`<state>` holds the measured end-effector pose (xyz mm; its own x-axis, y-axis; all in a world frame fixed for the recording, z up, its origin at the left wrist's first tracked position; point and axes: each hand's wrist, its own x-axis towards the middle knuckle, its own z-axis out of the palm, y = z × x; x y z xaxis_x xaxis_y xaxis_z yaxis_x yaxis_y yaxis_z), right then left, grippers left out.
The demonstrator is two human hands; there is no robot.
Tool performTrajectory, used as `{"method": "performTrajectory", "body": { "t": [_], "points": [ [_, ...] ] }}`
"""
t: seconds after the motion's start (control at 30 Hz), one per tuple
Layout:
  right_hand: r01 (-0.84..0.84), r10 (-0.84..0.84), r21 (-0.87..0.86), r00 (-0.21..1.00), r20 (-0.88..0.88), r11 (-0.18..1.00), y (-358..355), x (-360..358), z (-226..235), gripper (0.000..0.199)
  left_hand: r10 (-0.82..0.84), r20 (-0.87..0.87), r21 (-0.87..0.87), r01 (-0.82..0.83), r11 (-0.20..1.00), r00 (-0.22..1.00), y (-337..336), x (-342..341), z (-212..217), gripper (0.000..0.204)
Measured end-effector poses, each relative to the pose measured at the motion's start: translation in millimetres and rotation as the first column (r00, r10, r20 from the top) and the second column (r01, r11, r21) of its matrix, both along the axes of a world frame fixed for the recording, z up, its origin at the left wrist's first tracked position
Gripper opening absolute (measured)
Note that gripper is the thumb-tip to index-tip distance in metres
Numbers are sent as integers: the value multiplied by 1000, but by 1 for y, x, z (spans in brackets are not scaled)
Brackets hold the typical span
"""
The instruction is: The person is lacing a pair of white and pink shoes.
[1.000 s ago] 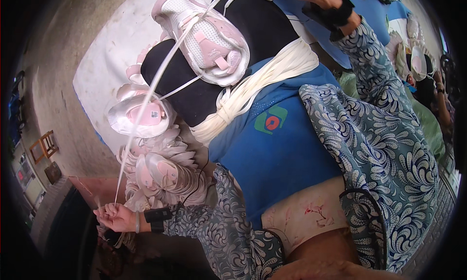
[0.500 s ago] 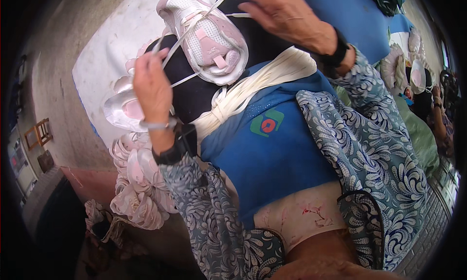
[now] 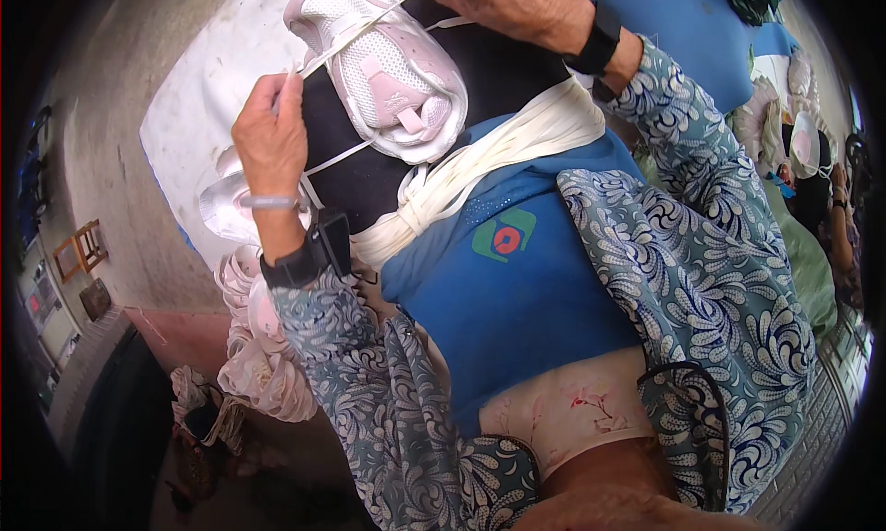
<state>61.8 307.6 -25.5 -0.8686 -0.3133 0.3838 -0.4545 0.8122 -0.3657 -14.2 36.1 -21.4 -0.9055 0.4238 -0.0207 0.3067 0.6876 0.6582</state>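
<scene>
A white and pink shoe upper [image 3: 388,79] lies in front of me on a black surface, its heel end with a pink tab toward me. A white shoelace [image 3: 355,35] runs tight across it between my hands. To the left of the shoe, my left hand [image 3: 269,130] pinches one part of the lace between thumb and fingers. My right hand [image 3: 503,3], at the top edge beyond the shoe, is closed on the other part; its fingertips are partly cut off. A thick bundle of cream laces [image 3: 517,153] lies across my lap on the blue apron [image 3: 544,282].
More pink and white shoe parts [image 3: 263,374] are heaped at my left, beside a white board [image 3: 189,116]. Blue material [image 3: 678,42] lies at the far right. Another person's arm [image 3: 840,231] shows at the right edge, near more shoe pieces [image 3: 761,116] and a pale green bag [image 3: 803,254].
My hands have drawn the lace taut across the shoe. The left hand has moved slightly left, and the right hand left and up. The shoe has shifted a little up and left.
</scene>
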Motion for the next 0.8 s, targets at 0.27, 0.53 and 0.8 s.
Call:
{"method": "performTrajectory", "body": {
  "t": [0.27,0.53,0.8],
  "points": [
    [-7,24,-163,994,103,987,-2,36,11,17,128,-112,242,-98,965,985,-10,19,3,22],
    [81,-113,180,977,180,980,-25,41,-12,17,-26,130,119,11,993,991,-17,31,-9,27],
    [67,-66,38,997,-26,997,-28,33,-4,7,80,276,230,-146,962,958,-10,20,-10,27]
  ]
}}
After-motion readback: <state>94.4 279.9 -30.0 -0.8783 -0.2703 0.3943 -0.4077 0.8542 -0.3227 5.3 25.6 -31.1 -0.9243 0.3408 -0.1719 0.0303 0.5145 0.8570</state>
